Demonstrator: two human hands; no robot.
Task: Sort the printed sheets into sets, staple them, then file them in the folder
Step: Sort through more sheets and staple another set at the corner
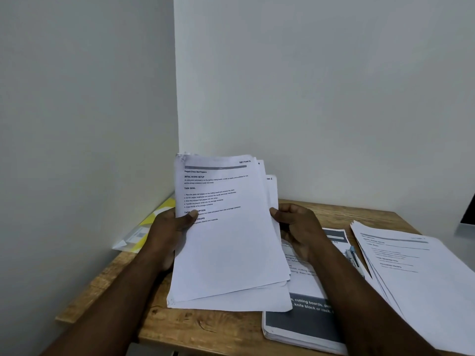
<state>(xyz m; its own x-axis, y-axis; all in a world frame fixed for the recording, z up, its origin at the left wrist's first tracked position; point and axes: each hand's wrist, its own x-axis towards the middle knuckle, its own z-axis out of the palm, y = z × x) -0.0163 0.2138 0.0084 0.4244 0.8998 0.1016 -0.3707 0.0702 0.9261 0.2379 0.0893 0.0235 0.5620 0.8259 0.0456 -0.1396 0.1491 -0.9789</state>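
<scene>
I hold a sheaf of printed sheets (226, 235) tilted up above the wooden table (205, 327). The top page reads "SECTION 1" with headed text. My left hand (169, 227) grips the sheaf's left edge, thumb lying across the front page. My right hand (298, 224) holds the right edge, fingers curled behind the sheets and thumb at the front. A yellow and clear plastic folder (144, 232) lies at the table's far left corner, partly hidden by my left hand. A blue stapler (353, 255) peeks out between papers on the right.
A thick pile of printed pages with a dark grey band (305, 322) lies under my right forearm. Another fanned pile of sheets (416, 273) covers the table's right side. White walls meet in a corner behind the table. A dark object (469, 209) sits at the far right edge.
</scene>
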